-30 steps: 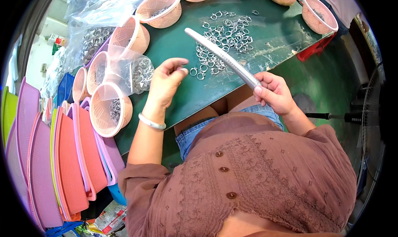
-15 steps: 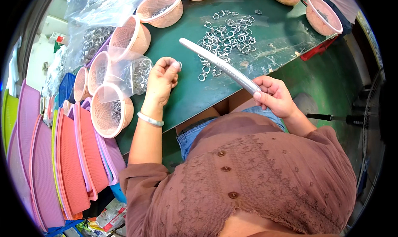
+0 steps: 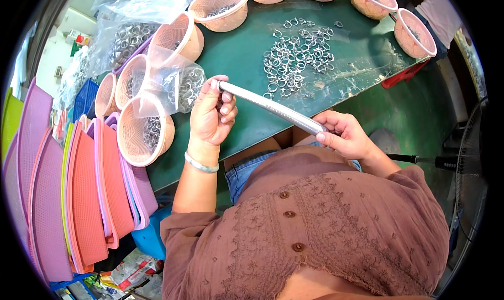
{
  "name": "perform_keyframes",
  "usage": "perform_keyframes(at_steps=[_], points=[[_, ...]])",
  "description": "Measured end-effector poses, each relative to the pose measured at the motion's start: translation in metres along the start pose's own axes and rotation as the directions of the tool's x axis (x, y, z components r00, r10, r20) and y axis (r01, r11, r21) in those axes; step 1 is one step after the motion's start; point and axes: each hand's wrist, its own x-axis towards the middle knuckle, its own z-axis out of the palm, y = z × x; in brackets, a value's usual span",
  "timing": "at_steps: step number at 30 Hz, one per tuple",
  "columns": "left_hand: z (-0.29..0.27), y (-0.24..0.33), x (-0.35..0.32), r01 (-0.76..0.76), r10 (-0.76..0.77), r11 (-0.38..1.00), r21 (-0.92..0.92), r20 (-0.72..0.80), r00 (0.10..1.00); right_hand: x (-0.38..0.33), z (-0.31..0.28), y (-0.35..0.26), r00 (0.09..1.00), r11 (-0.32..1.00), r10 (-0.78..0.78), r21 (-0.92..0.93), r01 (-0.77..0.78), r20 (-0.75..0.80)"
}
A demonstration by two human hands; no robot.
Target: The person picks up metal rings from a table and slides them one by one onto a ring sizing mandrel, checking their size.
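My right hand (image 3: pixel 350 137) is closed around the thick end of a silver ring mandrel (image 3: pixel 270 106), a tapered metal stick with markings along it. The mandrel slants up and left across the front of the green table, its thin tip meeting my left hand (image 3: pixel 209 119). Between the thumb and fingers there, a small silver ring (image 3: pixel 214 84) is pinched right at the tip; whether it sits around the tip or just beside it I cannot tell. Beyond the mandrel lies a loose pile of silver rings (image 3: pixel 296 63) on the table.
Pink baskets (image 3: pixel 219 8) with rings line the table's left and far sides. A clear bag of rings (image 3: pixel 190 87) leans by my left hand. Stacked coloured baskets (image 3: pixel 86 200) stand at the left, a fan (image 3: pixel 470 142) at the right. Another person (image 3: pixel 443 13) is at the far right.
My left hand has turned and brought the ring to the mandrel's tip. The mandrel has swung lower, its tip moving down and left. The whole view has shifted slightly.
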Motion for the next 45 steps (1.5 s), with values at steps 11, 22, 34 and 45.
perform_keyframes(at_steps=[11, 22, 34, 45], points=[[0.009, -0.013, -0.024, -0.037, 0.010, 0.932, 0.361, 0.075, 0.997, 0.004, 0.010, 0.004, 0.998, 0.998, -0.054, -0.023, 0.054, 0.038], [0.005, -0.015, -0.030, -0.056, 0.018, 0.952, 0.301, 0.127, 0.992, 0.009, 0.014, 0.016, 0.995, 0.990, -0.098, -0.095, 0.100, 0.032], [0.006, -0.015, -0.032, -0.050, 0.011, 0.952, 0.303, 0.132, 0.991, 0.007, 0.014, 0.016, 0.995, 0.989, -0.094, -0.107, 0.097, 0.033], [0.033, 0.023, 0.018, -0.320, 0.358, 0.906, 0.277, -0.096, 0.929, -0.005, -0.002, 0.015, 0.996, 0.995, -0.075, 0.061, 0.078, -0.054]])
